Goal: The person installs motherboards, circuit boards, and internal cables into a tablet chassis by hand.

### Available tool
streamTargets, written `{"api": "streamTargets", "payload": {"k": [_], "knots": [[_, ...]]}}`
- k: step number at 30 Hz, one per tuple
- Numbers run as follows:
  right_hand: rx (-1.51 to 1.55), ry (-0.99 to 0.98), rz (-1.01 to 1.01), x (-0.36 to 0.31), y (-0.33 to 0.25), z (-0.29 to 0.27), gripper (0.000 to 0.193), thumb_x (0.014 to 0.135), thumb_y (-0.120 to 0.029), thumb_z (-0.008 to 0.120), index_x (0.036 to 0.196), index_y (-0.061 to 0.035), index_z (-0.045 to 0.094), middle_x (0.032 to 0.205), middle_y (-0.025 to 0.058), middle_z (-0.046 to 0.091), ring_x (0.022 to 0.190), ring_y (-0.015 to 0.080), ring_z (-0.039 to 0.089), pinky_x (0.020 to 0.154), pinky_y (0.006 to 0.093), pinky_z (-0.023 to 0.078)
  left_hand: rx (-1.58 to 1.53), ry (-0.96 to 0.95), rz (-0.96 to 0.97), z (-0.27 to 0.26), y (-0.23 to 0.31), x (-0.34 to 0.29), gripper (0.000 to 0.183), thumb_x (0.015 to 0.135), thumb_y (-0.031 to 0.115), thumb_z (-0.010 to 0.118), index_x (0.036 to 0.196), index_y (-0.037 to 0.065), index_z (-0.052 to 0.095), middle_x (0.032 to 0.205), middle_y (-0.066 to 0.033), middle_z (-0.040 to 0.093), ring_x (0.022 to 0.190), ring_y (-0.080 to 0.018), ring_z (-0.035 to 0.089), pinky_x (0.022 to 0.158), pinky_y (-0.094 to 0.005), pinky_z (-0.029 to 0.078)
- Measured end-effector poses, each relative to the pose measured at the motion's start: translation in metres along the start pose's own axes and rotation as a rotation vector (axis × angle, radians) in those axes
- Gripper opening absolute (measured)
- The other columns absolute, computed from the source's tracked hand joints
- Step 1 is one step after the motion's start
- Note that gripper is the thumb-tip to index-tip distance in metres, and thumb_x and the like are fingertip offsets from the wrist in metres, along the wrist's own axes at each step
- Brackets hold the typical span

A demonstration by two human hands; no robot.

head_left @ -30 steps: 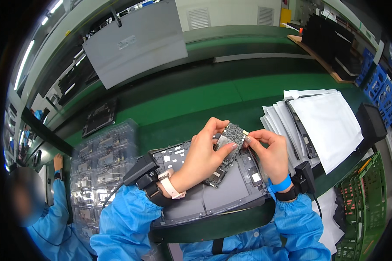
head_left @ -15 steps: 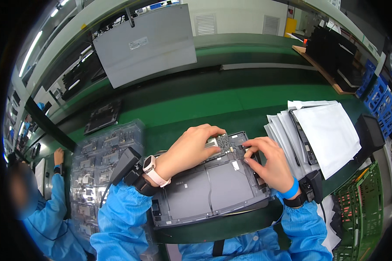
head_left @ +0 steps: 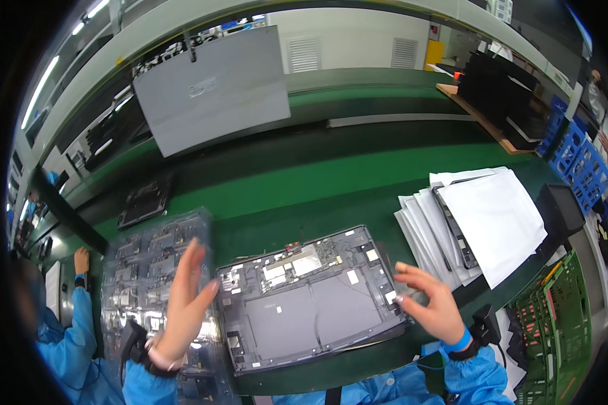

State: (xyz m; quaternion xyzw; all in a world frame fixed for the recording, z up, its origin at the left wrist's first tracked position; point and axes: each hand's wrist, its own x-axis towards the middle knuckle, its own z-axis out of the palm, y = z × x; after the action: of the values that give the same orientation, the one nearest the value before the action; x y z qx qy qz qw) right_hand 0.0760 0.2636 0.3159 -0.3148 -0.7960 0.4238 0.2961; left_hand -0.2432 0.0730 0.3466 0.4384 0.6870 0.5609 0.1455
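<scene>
left hand: own left hand (head_left: pixel 184 307) is spreading wide, thumb apart from fingers, gripping nothing visible; it is showing in front of the clear plastic component trays (head_left: pixel 203 219), near the chassis's left edge; contact, cannot tell
right hand: own right hand (head_left: pixel 434 305) is half opening, thumb and curled fingers parting, holding nothing visible; it is hanging at the chassis's right edge, touching or not, cannot tell
chassis: flat, dark grey, laptop-like chassis (head_left: pixel 277 331) is lying between the hands, inner side up, long edge toward the person
board: green-grey circuit board with silver metal plate (head_left: pixel 330 252) is sitting in the chassis's far half, near its far edge; full seating, cannot tell
handling (judgement): board is probably wanting edge grips only, fingertips staying off components, a level check against its bay, cables kept from underneath, no forcing
writing: small white rectangular stickers are dotting the chassis, too small to read; white label (head_left: pixel 202 87) on the big grey sheet-metal panel (head_left: pixel 243 101) is staying illegible; no brand reading
right side: stacked white foam-like sheets (head_left: pixel 498 219) are resting on the green bench (head_left: pixel 304 185); green plastic crate (head_left: pixel 566 317) is standing beyond
left side: co-worker's blue sleeve (head_left: pixel 81 322) is showing past the trays
</scene>
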Motion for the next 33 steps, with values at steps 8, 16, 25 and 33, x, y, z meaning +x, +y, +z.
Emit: {"api": "streamTargets", "payload": {"k": [8, 16, 25, 33], "knots": [[0.019, 0.099, -0.004, -0.017, -0.005, 0.012, 0.039, 0.078, 0.001, 0.06, 0.116, 0.0058, 0.056, 0.132, 0.0186, 0.05, 0.123, 0.0287, 0.048, 0.102, 0.0331, 0.036, -0.682, -0.17, -0.561, 0.008, 0.009, -0.03, 0.07, 0.079, -0.011, 0.05, 0.142, 0.002, 0.021, 0.128, -0.0223, 0.048, 0.113, -0.0253, 0.051, 0.095, -0.0341, 0.041], [0.333, 0.148, 0.004, -0.008, -0.02, 0.01, 0.045, 0.082, -0.003, 0.059, 0.126, 0.0033, 0.049, 0.139, 0.0164, 0.043, 0.122, 0.0245, 0.049, 0.097, 0.0299, 0.04, -0.534, -0.045, -0.38, 0.008, 0.041, -0.021, 0.077, 0.074, -0.008, 0.055, 0.142, 0.004, 0.022, 0.119, -0.0158, 0.051, 0.107, -0.0255, 0.056, 0.089, -0.035, 0.047], [0.624, 0.275, -0.133, 0.023, -0.042, -0.026, 0.045, 0.091, -0.008, 0.052, 0.133, 0.0047, 0.042, 0.144, 0.02, 0.033, 0.137, 0.029, 0.026, 0.109, 0.0342, 0.024, -0.877, -0.259, -0.415, 0.033, 0.024, 0.097, 0.052, 0.076, -0.002, 0.043, 0.128, -0.006, 0.041, 0.113, -0.02, 0.059, 0.097, -0.028, 0.064, 0.085, -0.035, 0.054], [-0.914, 0.334, 0.114, -0.034, -0.002, -0.093, 0.061, 0.075, -0.02, 0.069, 0.13, -0.0041, 0.047, 0.143, 0.0195, 0.034, 0.135, 0.04, 0.026, 0.103, 0.0649, 0.014, -0.859, -0.061, -0.369, 0.05, -0.114, 0.246, 0.026, 0.073, -0.012, 0.051, 0.091, 0.005, 0.044, 0.085, -0.0104, 0.055, 0.076, -0.0237, 0.059, 0.072, -0.0384, 0.052]]}}
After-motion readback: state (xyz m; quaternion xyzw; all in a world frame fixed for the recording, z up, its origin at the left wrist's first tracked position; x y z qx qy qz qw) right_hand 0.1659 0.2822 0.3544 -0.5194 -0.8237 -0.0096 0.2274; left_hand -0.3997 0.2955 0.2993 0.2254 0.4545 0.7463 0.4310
